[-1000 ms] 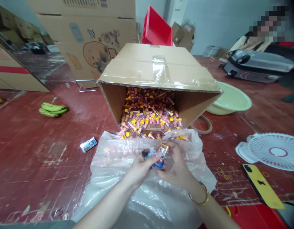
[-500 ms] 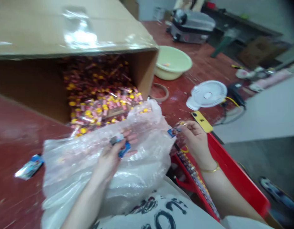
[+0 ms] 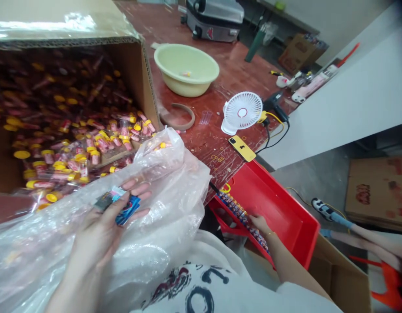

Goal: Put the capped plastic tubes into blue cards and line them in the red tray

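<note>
One basin [image 3: 183, 88], one fan [image 3: 242, 112], at least two packets [image 3: 127, 210]

Small glossy packets [image 3: 126, 211], blue and grey, fanned beneath the left hand's [image 3: 103, 226] thumb
Multicoloured packed row [image 3: 235, 209]: long, slanting, at the right hand's [image 3: 261, 224] fingertips.

Print on the small packets [image 3: 128, 210] is blurred; suitcase [image 3: 217, 26] cropped above.

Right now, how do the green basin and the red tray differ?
The basin is pale green and round; the red tray is long and straight-sided. The basin stands on the table; the red tray sits beyond its edge. Both are open-topped.
</note>
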The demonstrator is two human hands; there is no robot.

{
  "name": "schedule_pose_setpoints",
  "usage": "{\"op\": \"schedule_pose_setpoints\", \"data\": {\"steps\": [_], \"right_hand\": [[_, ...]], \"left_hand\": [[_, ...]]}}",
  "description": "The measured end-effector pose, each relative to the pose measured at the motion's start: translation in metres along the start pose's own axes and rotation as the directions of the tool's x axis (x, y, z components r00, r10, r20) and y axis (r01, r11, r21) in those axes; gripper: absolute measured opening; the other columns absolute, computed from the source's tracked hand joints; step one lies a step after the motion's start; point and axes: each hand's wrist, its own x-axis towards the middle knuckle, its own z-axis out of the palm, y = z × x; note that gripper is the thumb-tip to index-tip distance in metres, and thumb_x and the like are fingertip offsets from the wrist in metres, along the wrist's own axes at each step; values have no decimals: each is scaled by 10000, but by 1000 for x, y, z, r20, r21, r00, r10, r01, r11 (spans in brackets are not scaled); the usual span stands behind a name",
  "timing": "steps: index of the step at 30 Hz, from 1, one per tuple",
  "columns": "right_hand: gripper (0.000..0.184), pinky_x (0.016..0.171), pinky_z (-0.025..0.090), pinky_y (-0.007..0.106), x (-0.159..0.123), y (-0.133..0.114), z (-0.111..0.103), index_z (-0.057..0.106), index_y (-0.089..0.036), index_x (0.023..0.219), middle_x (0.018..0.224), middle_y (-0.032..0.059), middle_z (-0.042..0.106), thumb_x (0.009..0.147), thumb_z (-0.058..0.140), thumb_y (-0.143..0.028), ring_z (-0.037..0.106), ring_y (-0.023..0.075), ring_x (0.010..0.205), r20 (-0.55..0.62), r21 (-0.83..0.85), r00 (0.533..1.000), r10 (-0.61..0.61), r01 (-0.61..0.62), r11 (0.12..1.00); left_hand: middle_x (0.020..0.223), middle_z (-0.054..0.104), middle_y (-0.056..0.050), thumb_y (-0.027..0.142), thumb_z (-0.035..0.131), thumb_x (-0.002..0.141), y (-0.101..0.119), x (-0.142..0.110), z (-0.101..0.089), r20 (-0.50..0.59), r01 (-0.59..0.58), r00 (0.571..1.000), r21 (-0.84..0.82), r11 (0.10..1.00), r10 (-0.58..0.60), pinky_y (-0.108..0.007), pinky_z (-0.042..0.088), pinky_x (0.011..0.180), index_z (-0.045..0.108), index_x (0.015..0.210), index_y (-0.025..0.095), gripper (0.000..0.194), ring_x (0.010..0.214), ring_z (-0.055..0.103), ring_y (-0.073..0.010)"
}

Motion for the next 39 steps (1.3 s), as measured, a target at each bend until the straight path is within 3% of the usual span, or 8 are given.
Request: {"op": "schedule_pose_setpoints", "data": {"steps": [8,12,16,18,22,27,34,39], "right_hand": [[274,527,503,343,27,-54,-45,574,-166,874,717,47,593,837,576,-438,575,180,577,-211,183,971,-113,152,971],[262,756,513,426,35,-190,-46,571,-208,973,904,91,624,799,586,-403,615,235,788,-339,302,830,-443,542,784],[168,892,464,370,12,-371,-14,576,-226,991,1025,91,624,828,576,-269,594,226,975,-151,321,463,-873,859,400],[159,958,428,335,3,-450,17,564,-230,997,1086,80,630,839,561,-243,580,212,1059,138,291,487,-862,812,506],[266,906,434,421,1,-542,85,524,-124,1044,1035,196,653,797,605,-179,590,299,1054,268,207,589,-762,738,643],[331,883,435,463,-2,-548,105,478,-93,1082,1024,235,643,792,606,-187,593,318,1037,294,258,649,-701,653,712],[409,649,548,329,-15,-495,25,558,-192,1038,845,49,669,772,635,-493,655,178,711,418,634,449,-790,478,607],[286,675,531,285,-37,-474,-16,543,-249,915,827,-4,647,748,748,-358,632,140,738,174,863,300,-938,412,291]], "left_hand": [[962,747,-99,374,865,577,-2,-3,-21,-59,-14,998,-16,1000,13,-244,564,556,667,1003,139,526,773,709,-237],[820,747,-101,407,852,577,-5,-4,-29,-28,-5,1000,-48,999,4,-256,556,534,705,863,116,433,648,690,-199],[786,732,-95,462,820,604,-8,0,-41,-28,-34,999,-35,999,33,-274,568,532,715,834,126,421,760,686,-233],[737,706,-70,491,810,605,-11,0,-48,-51,-72,996,-27,997,71,-275,567,506,713,811,122,433,711,659,-212],[653,637,-24,485,820,594,-18,-1,-56,-106,-138,985,-25,990,135,-250,551,462,710,777,110,431,589,576,-146],[675,663,-41,508,802,616,-21,1,-63,-132,-148,982,-70,987,138,-244,550,478,716,830,110,460,609,606,-157],[762,737,-100,417,851,578,-17,9,-60,-23,-32,999,-128,991,29,-262,552,546,723,834,120,412,663,686,-200],[598,671,-36,356,863,547,-13,10,-52,27,-90,995,-103,991,93,-236,502,494,694,693,137,313,536,619,-149]]}}
